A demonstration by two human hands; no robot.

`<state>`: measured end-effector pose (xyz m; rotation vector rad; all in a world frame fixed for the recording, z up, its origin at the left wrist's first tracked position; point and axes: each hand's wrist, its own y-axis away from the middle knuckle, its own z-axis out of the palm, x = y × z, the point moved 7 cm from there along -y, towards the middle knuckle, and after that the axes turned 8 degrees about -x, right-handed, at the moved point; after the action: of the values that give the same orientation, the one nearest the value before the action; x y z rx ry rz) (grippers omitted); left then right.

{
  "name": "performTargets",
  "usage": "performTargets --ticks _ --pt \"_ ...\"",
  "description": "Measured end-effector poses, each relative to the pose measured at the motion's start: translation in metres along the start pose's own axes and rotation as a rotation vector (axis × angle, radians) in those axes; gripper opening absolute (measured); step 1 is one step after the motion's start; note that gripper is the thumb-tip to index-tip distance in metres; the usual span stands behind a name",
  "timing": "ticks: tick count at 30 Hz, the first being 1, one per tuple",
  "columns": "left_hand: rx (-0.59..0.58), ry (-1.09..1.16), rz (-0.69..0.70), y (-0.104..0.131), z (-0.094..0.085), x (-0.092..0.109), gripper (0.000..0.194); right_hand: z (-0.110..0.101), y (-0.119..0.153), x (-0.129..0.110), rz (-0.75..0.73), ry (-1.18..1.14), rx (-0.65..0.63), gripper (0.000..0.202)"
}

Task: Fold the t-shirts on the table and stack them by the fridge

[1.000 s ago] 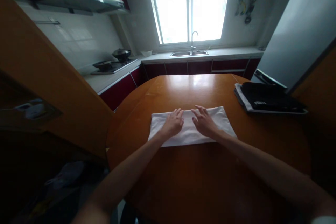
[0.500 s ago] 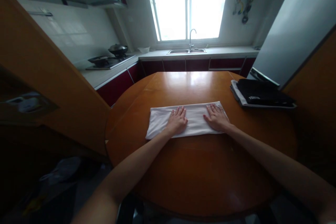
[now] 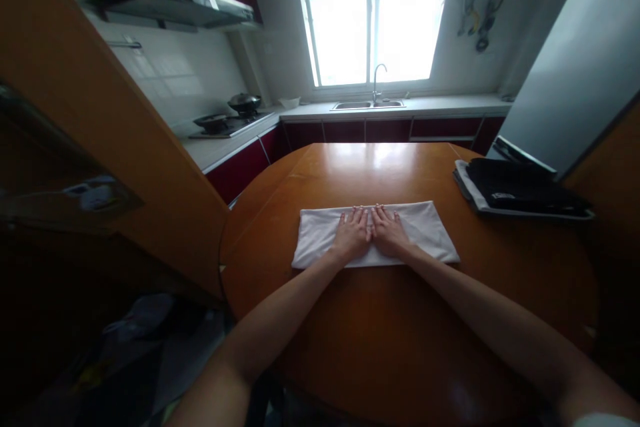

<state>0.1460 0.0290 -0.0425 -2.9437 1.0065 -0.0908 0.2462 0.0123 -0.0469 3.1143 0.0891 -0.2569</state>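
1. Kitchen setting: a rounded wooden counter (image 3: 380,327) occupies the near area; a bright window (image 3: 337,20) stands at the far side.
2. Location: a folded white cloth (image 3: 316,233) lies flat mid-counter, its long edges running left to right. A stack of dark fabric (image 3: 525,188) rests well apart, to the right.
3. Grip state: left grip (image 3: 353,232) and right grip (image 3: 388,231) are both released, palms down, fingers extended side by side over the middle of the white cloth. Neither grasps anything. Thumb contact cannot be determined.
4. Handling (judged): light, soft, limp, not fragile. Layers may shift; the glossy counter may permit sliding.
5. Hold points (judged): pinch the left and right short ends, all layers together. Single-corner lifting would likely open the fold.
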Motion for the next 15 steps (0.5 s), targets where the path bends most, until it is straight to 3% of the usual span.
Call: performTargets --ticks 8,15 --pt "0.003 0.068 -0.206 0.009 0.006 -0.046 0.068 0.009 -0.002 0.009 0.034 -0.008 -0.015 0.066" --pt "-0.025 0.033 -0.374 0.036 0.0 -0.101 0.072 0.004 0.002 0.037 0.268 -0.054 0.035 0.073"
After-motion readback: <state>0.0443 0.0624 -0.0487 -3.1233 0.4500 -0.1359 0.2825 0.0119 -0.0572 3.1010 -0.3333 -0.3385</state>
